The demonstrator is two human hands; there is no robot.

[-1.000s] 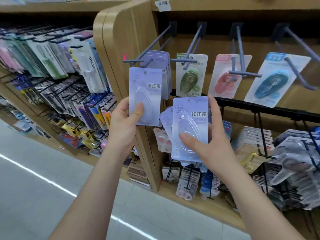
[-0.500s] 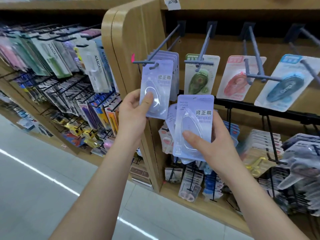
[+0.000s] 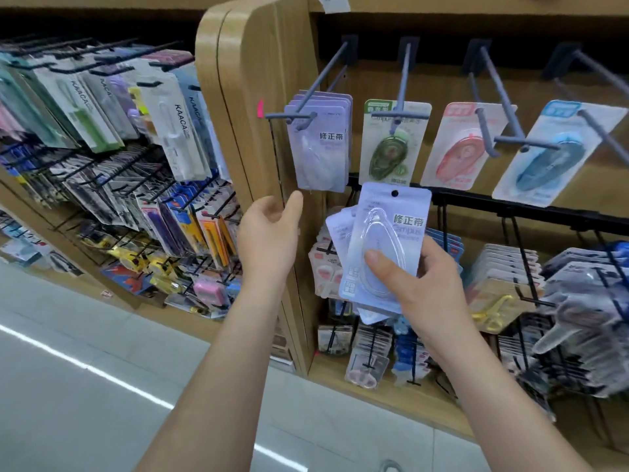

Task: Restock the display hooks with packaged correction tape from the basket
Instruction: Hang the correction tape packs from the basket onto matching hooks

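Hook (image 3: 286, 115) at 12 o'clock, lilac packs (image 3: 321, 151) hung on it. Left grip (image 3: 272, 240) just below, relaxed, empty. Right grip (image 3: 429, 287) at 4 o'clock, pinching fanned correction tape stack (image 3: 384, 240).

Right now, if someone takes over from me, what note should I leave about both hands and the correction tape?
Left hand: open, empty, below the leftmost hook.
Right hand: grips a small stack of purple correction tape packs.
Done: several purple packs hang on that hook.
Left: hang the gripped stack, probably on the same hook. The basket is not in view.
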